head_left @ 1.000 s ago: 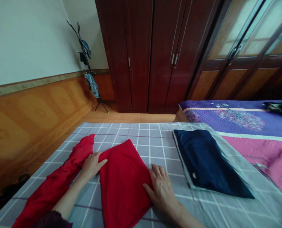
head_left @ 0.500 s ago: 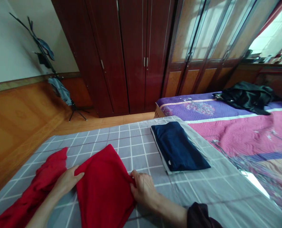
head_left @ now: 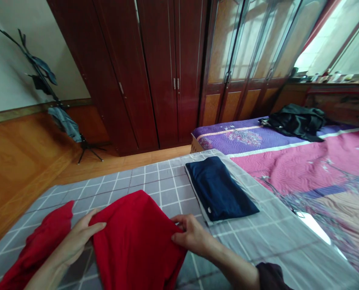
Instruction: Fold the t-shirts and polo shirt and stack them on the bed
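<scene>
A red garment (head_left: 137, 241) spreads between my hands above the grey checked bedsheet, its near end cut off by the bottom of the picture. My left hand (head_left: 84, 231) pinches its left edge between thumb and fingers. On the opposite edge, my right hand (head_left: 193, 233) is closed in a pinch on the cloth. Another length of red cloth (head_left: 43, 237) lies left of my left forearm; whether it joins the held piece I cannot tell. To the right of my right hand lies a folded dark blue garment (head_left: 221, 187) with a paler layer under it.
The grey checked bedsheet (head_left: 155, 177) covers the near bed. A purple and pink bedspread (head_left: 306, 161) adjoins at right, bearing a black jacket-like heap (head_left: 295, 121). A white flat object (head_left: 314, 227) lies at the sheet's right edge. Dark red wardrobes (head_left: 164, 80) and a coat stand (head_left: 49, 88) stand behind.
My right hand has moved slightly right and up with the garment's edge, and the red cloth is spread wider and raised a little. The view has turned slightly right.
</scene>
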Tool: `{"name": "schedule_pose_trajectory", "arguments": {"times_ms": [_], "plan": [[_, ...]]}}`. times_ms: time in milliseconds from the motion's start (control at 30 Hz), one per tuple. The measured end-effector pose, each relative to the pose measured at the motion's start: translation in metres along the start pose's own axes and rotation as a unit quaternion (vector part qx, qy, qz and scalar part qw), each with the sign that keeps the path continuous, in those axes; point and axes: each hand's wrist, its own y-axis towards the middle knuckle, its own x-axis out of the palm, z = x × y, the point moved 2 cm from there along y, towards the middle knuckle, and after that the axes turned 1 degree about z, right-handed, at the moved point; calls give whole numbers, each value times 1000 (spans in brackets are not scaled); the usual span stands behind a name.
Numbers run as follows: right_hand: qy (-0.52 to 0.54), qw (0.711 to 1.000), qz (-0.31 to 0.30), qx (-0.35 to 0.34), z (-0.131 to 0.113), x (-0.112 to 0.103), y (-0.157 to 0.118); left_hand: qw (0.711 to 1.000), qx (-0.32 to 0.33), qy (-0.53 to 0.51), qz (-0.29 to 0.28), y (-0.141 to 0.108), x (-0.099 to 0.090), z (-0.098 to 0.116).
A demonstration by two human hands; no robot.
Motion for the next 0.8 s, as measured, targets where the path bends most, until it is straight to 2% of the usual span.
{"name": "schedule_pose_trajectory", "arguments": {"times_ms": [100, 167, 333, 467, 533, 633, 733, 800], "plan": [[123, 992, 16, -3, -20, -36, -23, 992, 13, -92, -89, 5, 33, 41], [157, 987, 46, -12, -35, -65, -43, 984, 41, -128, -116, 11, 61, 73], [177, 969, 167, -49, -61, -138, -90, 952, 144, -172, -206, 31, 146, 155], [154, 952, 250, -84, -62, -186, -100, 941, 197, -125, -244, 56, 215, 205], [83, 949, 292, -84, -50, -205, -95, 943, 209, -86, -243, 72, 247, 215], [-112, 925, 362, -4, -15, -225, -84, 953, 213, -19, -216, 93, 285, 205], [-221, 882, 412, 66, 22, -235, -84, 957, 230, 77, -157, 106, 305, 178], [-273, 851, 444, 59, 32, -237, -89, 948, 261, 134, -120, 108, 311, 165]]}}
